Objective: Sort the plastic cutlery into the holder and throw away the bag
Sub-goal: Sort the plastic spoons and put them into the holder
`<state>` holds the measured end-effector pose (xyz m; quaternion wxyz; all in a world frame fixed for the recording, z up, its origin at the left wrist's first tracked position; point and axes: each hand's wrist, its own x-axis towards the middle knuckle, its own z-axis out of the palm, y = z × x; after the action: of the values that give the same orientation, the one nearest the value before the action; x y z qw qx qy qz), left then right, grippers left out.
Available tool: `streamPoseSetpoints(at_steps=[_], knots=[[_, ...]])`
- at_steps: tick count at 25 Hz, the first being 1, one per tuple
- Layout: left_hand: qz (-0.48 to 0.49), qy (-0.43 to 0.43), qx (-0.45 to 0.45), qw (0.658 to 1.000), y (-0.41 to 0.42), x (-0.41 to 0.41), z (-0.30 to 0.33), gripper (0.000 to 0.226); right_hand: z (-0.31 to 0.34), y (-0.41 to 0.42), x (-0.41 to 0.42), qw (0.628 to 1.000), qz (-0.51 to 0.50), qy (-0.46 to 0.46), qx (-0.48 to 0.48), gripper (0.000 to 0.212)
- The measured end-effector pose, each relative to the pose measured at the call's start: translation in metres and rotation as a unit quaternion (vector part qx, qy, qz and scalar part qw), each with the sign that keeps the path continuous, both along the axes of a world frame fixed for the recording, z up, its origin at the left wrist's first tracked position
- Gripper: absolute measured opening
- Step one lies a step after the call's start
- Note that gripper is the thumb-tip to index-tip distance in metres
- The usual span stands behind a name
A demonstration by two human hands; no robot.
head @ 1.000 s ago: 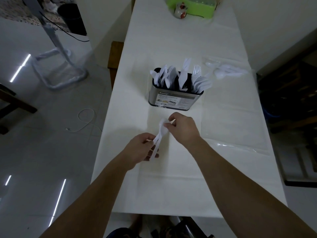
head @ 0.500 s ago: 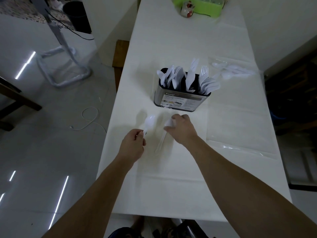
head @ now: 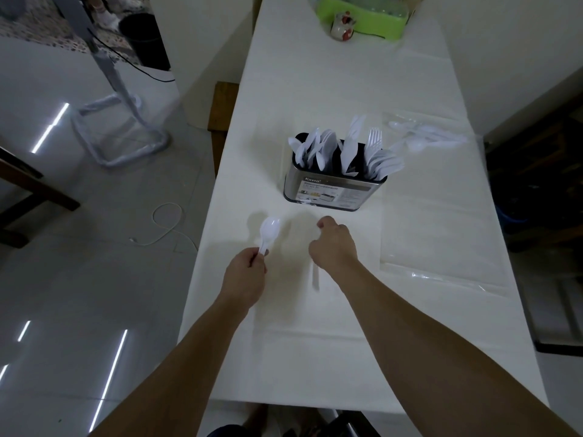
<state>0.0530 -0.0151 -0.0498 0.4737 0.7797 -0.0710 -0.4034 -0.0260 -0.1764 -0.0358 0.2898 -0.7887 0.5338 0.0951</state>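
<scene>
Mid-sorting: your left hand (head: 244, 277) grips a spoon (head: 268, 230), your right hand (head: 334, 244) curls around another piece (head: 315, 277); next, the holder (head: 331, 192).

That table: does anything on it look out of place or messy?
Mostly tidy. The holder stands upright, full of white cutlery. What stands out is the clear bag lying flat at the table's far right, with several pieces still loose in it. The left hand holds a spoon; the right hand grips another piece.
</scene>
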Motion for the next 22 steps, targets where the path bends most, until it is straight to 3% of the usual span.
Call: streamPoseSetpoints(at_steps=[2,4,5,8,13,17,20,22], knots=[[0.006,0.036,-0.005,0.999,-0.004,-0.005,0.005,0.026,0.003,0.0,-0.005,0.983,-0.111,-0.13,0.07,0.025],[0.012,0.087,-0.018,0.996,-0.009,-0.009,0.01,0.025,0.015,0.007,-0.006,0.917,-0.224,-0.268,0.194,0.012],[0.008,0.116,-0.026,0.993,-0.012,-0.011,0.015,0.024,0.019,0.009,-0.006,0.899,-0.236,-0.303,0.211,0.006],[-0.032,0.171,-0.045,0.984,-0.02,-0.017,0.031,0.024,0.024,0.009,-0.006,0.927,-0.183,-0.303,0.126,0.01],[-0.036,0.17,-0.097,0.98,-0.035,-0.022,0.044,0.024,0.042,-0.003,-0.004,0.941,-0.129,-0.302,0.086,0.009],[-0.069,0.081,-0.136,0.985,-0.039,-0.023,0.05,0.027,0.081,-0.025,-0.008,0.963,-0.014,-0.255,0.09,0.029],[-0.104,0.038,-0.157,0.981,-0.045,-0.022,0.06,0.029,0.114,-0.039,-0.01,0.971,0.071,-0.208,0.088,0.011],[-0.147,0.008,-0.154,0.977,-0.05,-0.022,0.068,0.031,0.127,-0.044,-0.011,0.973,0.101,-0.201,0.05,0.011]])
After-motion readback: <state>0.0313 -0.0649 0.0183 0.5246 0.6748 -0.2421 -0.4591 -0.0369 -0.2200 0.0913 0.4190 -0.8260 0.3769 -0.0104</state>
